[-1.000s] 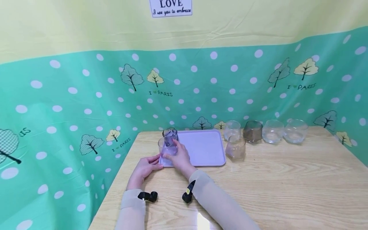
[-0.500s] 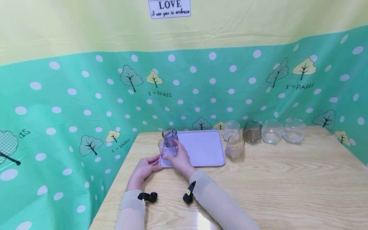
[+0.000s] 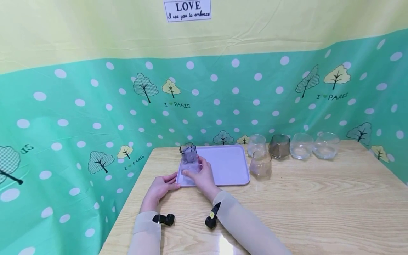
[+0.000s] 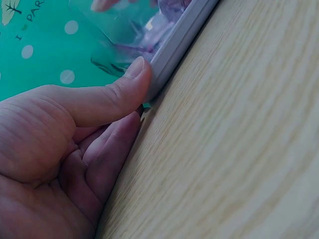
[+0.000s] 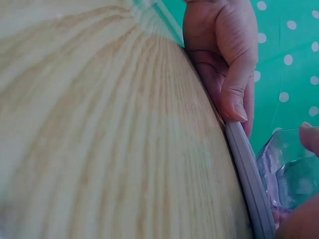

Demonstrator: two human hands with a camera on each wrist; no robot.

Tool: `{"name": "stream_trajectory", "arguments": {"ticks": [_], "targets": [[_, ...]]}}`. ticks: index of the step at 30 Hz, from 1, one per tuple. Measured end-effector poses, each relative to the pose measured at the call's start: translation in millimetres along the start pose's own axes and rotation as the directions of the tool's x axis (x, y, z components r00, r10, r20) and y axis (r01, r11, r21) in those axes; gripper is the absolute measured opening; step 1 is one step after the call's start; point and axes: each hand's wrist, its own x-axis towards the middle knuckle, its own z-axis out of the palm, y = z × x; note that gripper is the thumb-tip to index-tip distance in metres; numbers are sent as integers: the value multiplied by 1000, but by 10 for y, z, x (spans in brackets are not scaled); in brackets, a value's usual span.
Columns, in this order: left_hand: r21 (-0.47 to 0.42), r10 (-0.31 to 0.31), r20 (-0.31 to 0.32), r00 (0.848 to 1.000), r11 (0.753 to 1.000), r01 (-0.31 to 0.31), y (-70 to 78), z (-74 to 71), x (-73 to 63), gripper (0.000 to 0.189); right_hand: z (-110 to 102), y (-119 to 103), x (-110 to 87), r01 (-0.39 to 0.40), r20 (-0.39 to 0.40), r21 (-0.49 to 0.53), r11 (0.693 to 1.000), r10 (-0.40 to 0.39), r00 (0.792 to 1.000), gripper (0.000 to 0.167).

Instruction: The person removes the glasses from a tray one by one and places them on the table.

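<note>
A lilac rectangular tray (image 3: 223,166) lies on the wooden table. My left hand (image 3: 160,189) holds its near left corner; in the left wrist view the thumb (image 4: 112,97) presses on the tray rim (image 4: 174,47), with the fingers past the corner. My right hand (image 3: 202,177) grips a clear drinking glass (image 3: 190,166) at the tray's left end, thumb in front and fingers at the right side. That glass (image 5: 279,174) looks faceted in the right wrist view. Directly behind it stands a grey-tinted glass (image 3: 187,148), partly covered from view.
Right of the tray, along the table's back edge, stand a clear glass (image 3: 256,143), a dark brown glass (image 3: 279,147) and two wide clear glasses (image 3: 301,147). A faintly tinted glass (image 3: 260,166) is in front of them, close to the tray. A green patterned cloth (image 3: 204,117) hangs behind.
My right hand and the clear glass have shifted slightly right and nearer, so the glass now lines up in front of the grey-tinted one. The left hand stays at the tray corner.
</note>
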Motion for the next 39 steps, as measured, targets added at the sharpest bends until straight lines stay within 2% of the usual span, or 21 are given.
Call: {"name": "stream_trajectory", "arguments": {"ticks": [3, 8, 14, 21, 29, 39], "targets": [[-18, -1, -1, 1000, 1000, 1, 2, 10, 1, 63, -43, -6, -8, -7, -20, 67, 998, 9, 1000, 96], [-37, 3, -3, 1000, 999, -4, -3, 19, 8, 63, -169, -17, -17, -8, -18, 173, 985, 12, 1000, 87], [-28, 10, -3, 1000, 1000, -10, -5, 21, 2, 65, -444, -72, -98, -7, -20, 220, 975, 11, 1000, 78], [-63, 13, 9, 1000, 998, -13, 33, 18, -13, 65, -893, -133, -250, 51, 25, 184, 981, -57, 998, 72], [-32, 5, 10, 1000, 999, -5, 26, 0, -2, 66, -1433, -133, -388, 84, 90, 127, 988, -96, 991, 83], [-45, -13, 13, 1000, 999, 14, 28, 13, 13, 65, -1918, -102, -562, 151, 182, 48, 987, -157, 971, 85]]}}
